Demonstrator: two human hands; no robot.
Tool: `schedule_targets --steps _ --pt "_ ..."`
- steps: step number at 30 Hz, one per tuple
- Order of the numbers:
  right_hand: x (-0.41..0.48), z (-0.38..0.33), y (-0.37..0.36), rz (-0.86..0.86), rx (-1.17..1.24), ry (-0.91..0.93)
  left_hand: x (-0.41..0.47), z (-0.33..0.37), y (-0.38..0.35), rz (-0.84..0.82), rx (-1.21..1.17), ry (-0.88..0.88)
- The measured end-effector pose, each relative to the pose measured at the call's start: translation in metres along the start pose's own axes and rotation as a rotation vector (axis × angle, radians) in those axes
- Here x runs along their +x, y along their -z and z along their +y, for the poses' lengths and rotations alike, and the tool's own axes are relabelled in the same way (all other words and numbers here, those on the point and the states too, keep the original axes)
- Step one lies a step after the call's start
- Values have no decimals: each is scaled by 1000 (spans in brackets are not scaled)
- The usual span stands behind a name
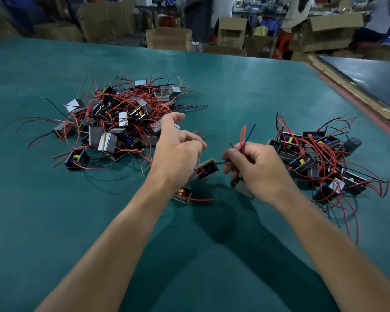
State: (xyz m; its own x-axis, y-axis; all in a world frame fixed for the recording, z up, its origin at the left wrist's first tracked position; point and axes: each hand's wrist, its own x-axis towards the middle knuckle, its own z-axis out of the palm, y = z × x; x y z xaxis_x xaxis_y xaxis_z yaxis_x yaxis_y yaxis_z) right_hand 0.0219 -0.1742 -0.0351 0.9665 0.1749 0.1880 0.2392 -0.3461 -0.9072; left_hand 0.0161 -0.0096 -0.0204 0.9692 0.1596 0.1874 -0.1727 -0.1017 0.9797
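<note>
A small black box-shaped part with red, blue and black wires hangs between my hands above the green table. My right hand pinches a bundle of red and blue wire ends that stick up out of its fingers; a second grey part hangs below this hand. My left hand has its fingers curled around thin red wires leading to the black part. Another part with a yellow component lies under my left wrist.
A big tangled pile of the same wired parts lies at the left. A smaller pile lies at the right. The table's right edge runs diagonally. Cardboard boxes and people stand behind the table.
</note>
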Motion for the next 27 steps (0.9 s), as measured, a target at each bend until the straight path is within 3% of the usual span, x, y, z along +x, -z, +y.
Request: schedule_targets --steps 5,14,18,23,25,27 --pt "3 2 7 180 34 5 5 -21 1 -80 262 59" --pt "5 -2 11 246 247 8 3 -30 1 -145 715 -53" --pt "8 -4 16 325 329 12 6 -33 6 -29 785 -84" --pt "9 -2 19 341 361 -51 12 -33 17 238 935 -72" --pt "9 -2 20 326 365 -68 11 -30 16 267 902 -136" --pt "9 -2 19 301 376 -82 7 -24 9 193 770 -258"
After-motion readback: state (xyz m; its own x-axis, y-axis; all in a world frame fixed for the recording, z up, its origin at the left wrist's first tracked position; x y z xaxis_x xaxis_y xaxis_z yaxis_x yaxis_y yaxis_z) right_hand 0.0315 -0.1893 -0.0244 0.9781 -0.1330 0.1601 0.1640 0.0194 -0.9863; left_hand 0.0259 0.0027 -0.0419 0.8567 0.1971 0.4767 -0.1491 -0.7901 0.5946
